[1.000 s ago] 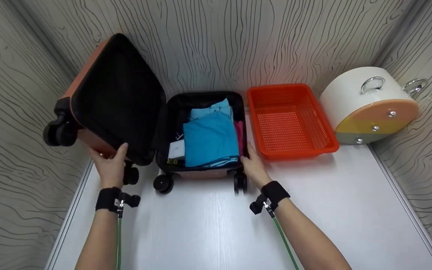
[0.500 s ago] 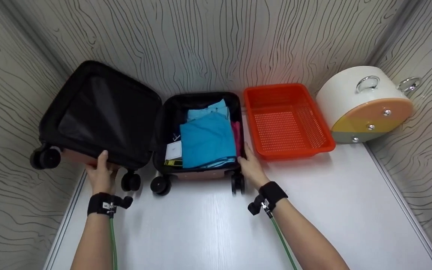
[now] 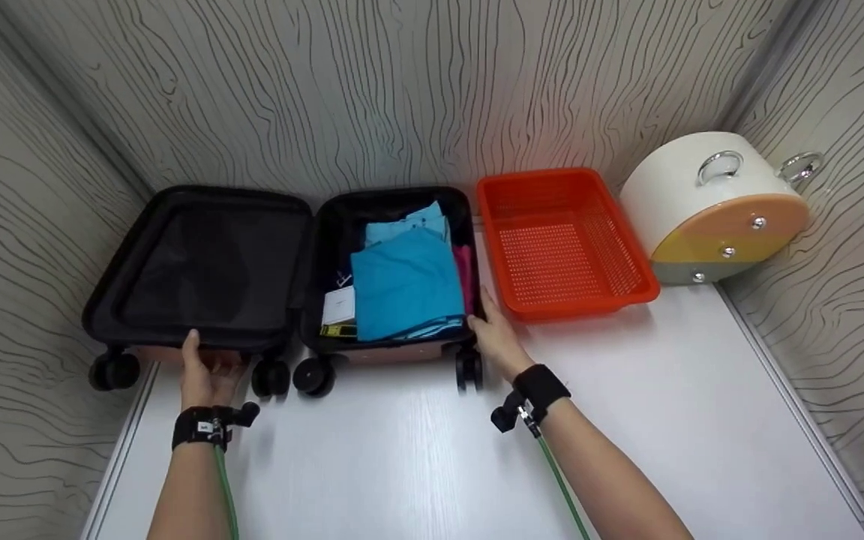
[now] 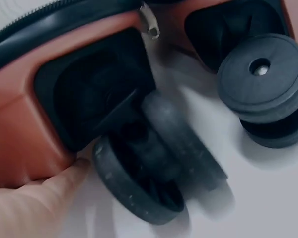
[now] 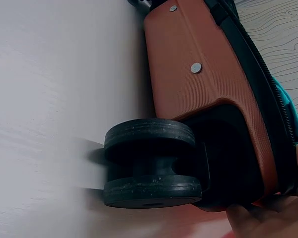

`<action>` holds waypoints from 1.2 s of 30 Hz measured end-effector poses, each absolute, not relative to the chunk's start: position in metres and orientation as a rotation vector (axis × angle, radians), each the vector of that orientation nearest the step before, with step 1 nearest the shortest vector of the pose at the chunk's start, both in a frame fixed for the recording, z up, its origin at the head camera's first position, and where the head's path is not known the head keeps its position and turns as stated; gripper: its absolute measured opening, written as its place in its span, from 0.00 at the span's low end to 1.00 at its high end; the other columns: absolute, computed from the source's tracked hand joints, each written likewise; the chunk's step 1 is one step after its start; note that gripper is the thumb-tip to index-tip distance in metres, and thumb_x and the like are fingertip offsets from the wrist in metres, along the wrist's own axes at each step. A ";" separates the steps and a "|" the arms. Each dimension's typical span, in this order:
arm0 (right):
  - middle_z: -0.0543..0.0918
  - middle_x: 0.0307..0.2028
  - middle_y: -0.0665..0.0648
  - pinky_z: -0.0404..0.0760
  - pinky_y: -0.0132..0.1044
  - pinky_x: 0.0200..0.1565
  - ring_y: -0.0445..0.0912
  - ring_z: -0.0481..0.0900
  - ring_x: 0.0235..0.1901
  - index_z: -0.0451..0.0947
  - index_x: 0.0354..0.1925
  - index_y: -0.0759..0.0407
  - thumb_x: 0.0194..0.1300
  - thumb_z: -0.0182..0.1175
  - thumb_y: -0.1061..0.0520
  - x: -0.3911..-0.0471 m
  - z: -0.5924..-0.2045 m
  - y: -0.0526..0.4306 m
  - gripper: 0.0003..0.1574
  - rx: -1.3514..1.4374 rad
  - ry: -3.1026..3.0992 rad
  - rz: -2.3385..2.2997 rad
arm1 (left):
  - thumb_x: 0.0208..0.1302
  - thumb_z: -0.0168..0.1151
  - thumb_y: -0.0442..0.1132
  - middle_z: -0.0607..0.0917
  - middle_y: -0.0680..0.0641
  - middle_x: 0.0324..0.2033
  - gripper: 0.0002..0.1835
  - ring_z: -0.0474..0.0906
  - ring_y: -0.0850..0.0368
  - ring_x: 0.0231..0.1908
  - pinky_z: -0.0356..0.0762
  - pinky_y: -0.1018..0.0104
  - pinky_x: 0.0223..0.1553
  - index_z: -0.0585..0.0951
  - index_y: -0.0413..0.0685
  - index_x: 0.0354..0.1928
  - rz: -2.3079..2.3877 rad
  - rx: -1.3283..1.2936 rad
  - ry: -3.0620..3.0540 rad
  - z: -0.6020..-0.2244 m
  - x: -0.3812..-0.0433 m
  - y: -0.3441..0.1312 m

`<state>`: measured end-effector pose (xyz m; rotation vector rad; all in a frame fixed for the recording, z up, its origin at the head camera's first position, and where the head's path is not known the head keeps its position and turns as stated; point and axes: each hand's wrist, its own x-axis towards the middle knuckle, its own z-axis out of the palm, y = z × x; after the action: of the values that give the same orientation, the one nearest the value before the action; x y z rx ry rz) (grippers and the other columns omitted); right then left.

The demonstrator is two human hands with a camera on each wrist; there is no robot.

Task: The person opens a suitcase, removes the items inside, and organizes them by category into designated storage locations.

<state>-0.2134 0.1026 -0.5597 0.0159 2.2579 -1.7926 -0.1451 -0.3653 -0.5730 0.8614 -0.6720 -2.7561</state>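
A small orange-pink suitcase (image 3: 394,354) lies unfolded on the table, both halves nearly level. Its black-lined lid (image 3: 214,270) is on the left. My left hand (image 3: 208,375) grips the lid's front side between the wheels, thumb up at the rim, other fingers lower down and partly hidden. At the front right corner of the packed half, my right hand (image 3: 498,341) holds the edge, with its thumb at the rim. Inside that half lie a folded blue cloth (image 3: 408,285), a pink cloth (image 3: 463,274) and a white card (image 3: 339,306). Black double wheels (image 5: 151,163) stick out in front.
A red plastic basket (image 3: 586,309) stands just right of the suitcase. Beyond it is a white round-topped container (image 3: 679,176) with a striped front and metal handles. Wood-patterned walls (image 3: 402,90) close off the back and sides. Green cables trail from both wrists.
The suitcase lid has swung down to the left from steeply raised to nearly flat, with my left hand lowering along with it. My right hand has stayed at the packed half's corner.
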 end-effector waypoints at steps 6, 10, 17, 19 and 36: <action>0.38 0.82 0.58 0.76 0.52 0.56 0.58 0.72 0.60 0.38 0.83 0.44 0.79 0.47 0.58 -0.212 -0.559 0.102 0.45 0.014 2.230 -1.812 | 0.66 0.69 0.56 0.66 0.58 0.63 0.29 0.66 0.57 0.64 0.58 0.54 0.72 0.68 0.66 0.65 -2.831 0.928 -0.408 -0.582 -0.141 -0.370; 0.39 0.82 0.60 0.76 0.52 0.56 0.60 0.70 0.63 0.38 0.83 0.45 0.78 0.48 0.58 -0.213 -0.559 0.100 0.45 0.001 2.214 -1.825 | 0.65 0.70 0.58 0.65 0.59 0.67 0.36 0.62 0.57 0.69 0.56 0.52 0.73 0.63 0.70 0.70 -2.877 0.955 -0.324 -0.581 -0.136 -0.373; 0.41 0.81 0.60 0.78 0.43 0.42 0.54 0.74 0.38 0.38 0.83 0.46 0.79 0.47 0.59 -0.217 -0.558 0.098 0.45 0.009 2.189 -1.841 | 0.68 0.56 0.67 0.47 0.54 0.78 0.49 0.48 0.56 0.77 0.51 0.60 0.75 0.41 0.70 0.82 -2.923 0.969 -0.728 -0.568 -0.129 -0.378; 0.41 0.81 0.61 0.77 0.42 0.41 0.53 0.73 0.36 0.38 0.83 0.46 0.79 0.47 0.58 -0.218 -0.559 0.097 0.45 0.008 2.194 -1.831 | 0.67 0.57 0.67 0.48 0.54 0.78 0.49 0.48 0.56 0.77 0.52 0.60 0.75 0.42 0.71 0.82 -2.887 1.021 -0.818 -0.565 -0.128 -0.380; 0.43 0.81 0.62 0.78 0.43 0.47 0.57 0.75 0.49 0.38 0.83 0.51 0.79 0.46 0.58 -0.227 -0.560 0.094 0.44 -0.022 2.225 -1.815 | 0.59 0.65 0.69 0.60 0.50 0.66 0.54 0.52 0.50 0.75 0.62 0.57 0.71 0.50 0.66 0.82 -2.769 1.150 -1.004 -0.592 -0.148 -0.402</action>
<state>-0.2270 0.0941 -0.5595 -0.0223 2.2255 -1.8151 -0.1481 -0.4016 -0.5922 1.1498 -1.0037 -2.7693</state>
